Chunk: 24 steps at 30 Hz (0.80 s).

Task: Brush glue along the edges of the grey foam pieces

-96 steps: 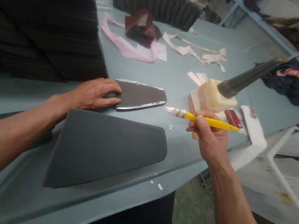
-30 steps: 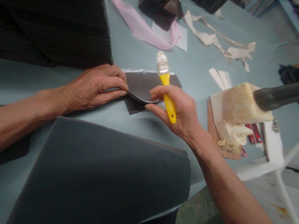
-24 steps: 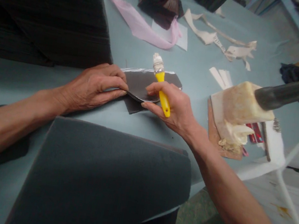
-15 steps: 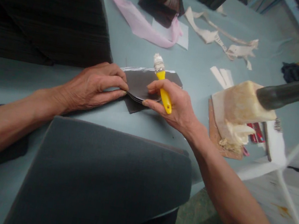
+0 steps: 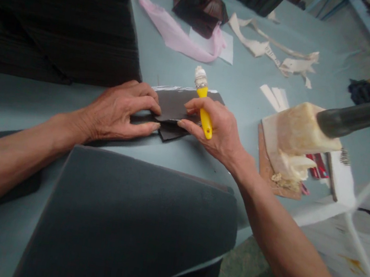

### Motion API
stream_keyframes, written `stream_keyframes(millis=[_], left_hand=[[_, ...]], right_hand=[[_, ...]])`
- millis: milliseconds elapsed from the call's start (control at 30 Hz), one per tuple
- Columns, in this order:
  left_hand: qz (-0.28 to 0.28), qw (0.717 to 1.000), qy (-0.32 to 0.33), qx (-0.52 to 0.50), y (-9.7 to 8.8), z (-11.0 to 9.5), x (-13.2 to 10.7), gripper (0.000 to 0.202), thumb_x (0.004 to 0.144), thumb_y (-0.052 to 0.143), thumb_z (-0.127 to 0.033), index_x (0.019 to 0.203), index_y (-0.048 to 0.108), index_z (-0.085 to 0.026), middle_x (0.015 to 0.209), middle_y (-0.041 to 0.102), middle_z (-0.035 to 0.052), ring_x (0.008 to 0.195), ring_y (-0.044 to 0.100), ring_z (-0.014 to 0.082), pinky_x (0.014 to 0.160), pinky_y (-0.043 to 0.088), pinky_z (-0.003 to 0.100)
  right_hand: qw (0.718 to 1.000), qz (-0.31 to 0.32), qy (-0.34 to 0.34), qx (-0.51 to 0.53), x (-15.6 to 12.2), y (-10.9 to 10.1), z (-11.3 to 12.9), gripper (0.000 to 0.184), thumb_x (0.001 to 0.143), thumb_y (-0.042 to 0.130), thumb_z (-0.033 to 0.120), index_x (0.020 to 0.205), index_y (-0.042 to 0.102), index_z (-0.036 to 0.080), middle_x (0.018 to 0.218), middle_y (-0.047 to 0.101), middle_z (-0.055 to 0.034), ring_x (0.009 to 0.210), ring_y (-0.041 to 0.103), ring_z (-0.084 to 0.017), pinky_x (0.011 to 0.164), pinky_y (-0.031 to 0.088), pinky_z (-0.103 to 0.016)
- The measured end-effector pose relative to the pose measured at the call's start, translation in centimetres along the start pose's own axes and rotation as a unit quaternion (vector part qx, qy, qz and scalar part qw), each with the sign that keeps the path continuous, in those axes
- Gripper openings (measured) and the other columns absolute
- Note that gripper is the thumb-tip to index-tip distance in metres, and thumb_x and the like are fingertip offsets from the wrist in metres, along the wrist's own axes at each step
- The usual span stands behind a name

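At frame centre, the open left hand [image 5: 120, 111] presses stacked dark pieces [image 5: 176, 103] on the tabletop [image 5: 243, 91]. The right hand [image 5: 218, 132], closed round a yellow brush [image 5: 205, 120], pinches the top one. Paste whitens the far edge; the layers seem not yet flush.

On the blue-grey table [image 5: 247, 87], stacked dark flat cut pieces [image 5: 176, 105] lie between my left hand [image 5: 120, 111] and my right hand [image 5: 220, 132], which has the yellow-handled brush [image 5: 204, 113] in it. The grey foam wedge [image 5: 132, 223] sits nearer me, the cream glue block [image 5: 296, 131] to the right.
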<state>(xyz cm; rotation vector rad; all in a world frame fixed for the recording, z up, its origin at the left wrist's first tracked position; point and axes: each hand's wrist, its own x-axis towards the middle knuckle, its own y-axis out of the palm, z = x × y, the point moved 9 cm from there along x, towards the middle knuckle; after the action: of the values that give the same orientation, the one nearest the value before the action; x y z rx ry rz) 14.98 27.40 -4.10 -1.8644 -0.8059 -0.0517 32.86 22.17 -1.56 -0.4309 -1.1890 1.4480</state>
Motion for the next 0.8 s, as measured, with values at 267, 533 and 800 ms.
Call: stream_keyframes(millis=[267, 533, 800], left_hand=[[0.004, 0.998, -0.040, 0.041, 0.1, 0.0, 0.6, 0.032, 0.096, 0.059, -0.057, 0.097, 0.073, -0.028, 0.105, 0.072, 0.0066, 0.095, 0.065, 0.0274, 0.084, 0.052, 0.043], [0.010, 0.999, 0.004, 0.050, -1.1, -0.4, 1.9, 0.031, 0.099, 0.053, -0.048, 0.101, 0.078, -0.030, 0.093, 0.074, 0.0027, 0.080, 0.065, 0.0221, 0.069, 0.047, 0.034], [-0.114, 0.993, -0.029, 0.006, -4.3, -1.8, 3.5, 0.029, 0.099, 0.058, -0.044, 0.078, 0.067, -0.025, 0.072, 0.063, -0.0005, 0.064, 0.053, 0.0158, 0.062, 0.036, 0.032]], right_hand=[[0.999, -0.042, -0.006, -0.014, 0.8, -0.2, 0.1, 0.036, 0.096, 0.079, 0.052, 0.117, 0.069, 0.025, 0.109, 0.081, -0.0062, 0.104, 0.073, -0.026, 0.097, 0.051, -0.040], [0.981, -0.193, 0.012, -0.003, -1.2, -6.5, 0.5, 0.023, 0.104, 0.065, 0.047, 0.113, 0.068, 0.026, 0.105, 0.078, -0.0066, 0.096, 0.072, -0.025, 0.094, 0.056, -0.045], [0.951, -0.292, 0.058, -0.082, -8.5, -10.5, 0.4, 0.016, 0.101, 0.067, 0.032, 0.113, 0.072, 0.023, 0.094, 0.076, -0.0040, 0.081, 0.072, -0.021, 0.080, 0.060, -0.040]])
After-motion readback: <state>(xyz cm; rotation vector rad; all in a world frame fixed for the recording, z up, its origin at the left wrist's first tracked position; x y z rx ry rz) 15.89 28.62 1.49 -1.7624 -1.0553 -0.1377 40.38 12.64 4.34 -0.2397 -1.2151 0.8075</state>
